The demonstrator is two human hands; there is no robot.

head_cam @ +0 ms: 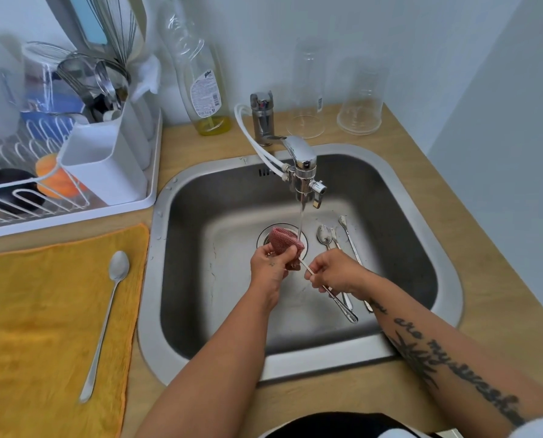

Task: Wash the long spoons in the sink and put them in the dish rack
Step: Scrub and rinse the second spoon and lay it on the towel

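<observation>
- The left hand (pixel 268 263) has its grip curled round a pink mesh scrubber (pixel 284 241), folded over the bowl of a long spoon (pixel 305 268) above the middle of the sink (pixel 185 279), likely so the tap (pixel 301 156) water rinses as it scrubs.
- The right hand (pixel 333 273) pinches the handle in its grip, apparently to steady it.
- The spoon is slim, shiny steel, its bowl hidden.
- Other spoons (pixel 322 237) lie on the sink's floor, probably waiting.
- The dish rack (pixel 74 216) stands behind-left of the sink.
</observation>
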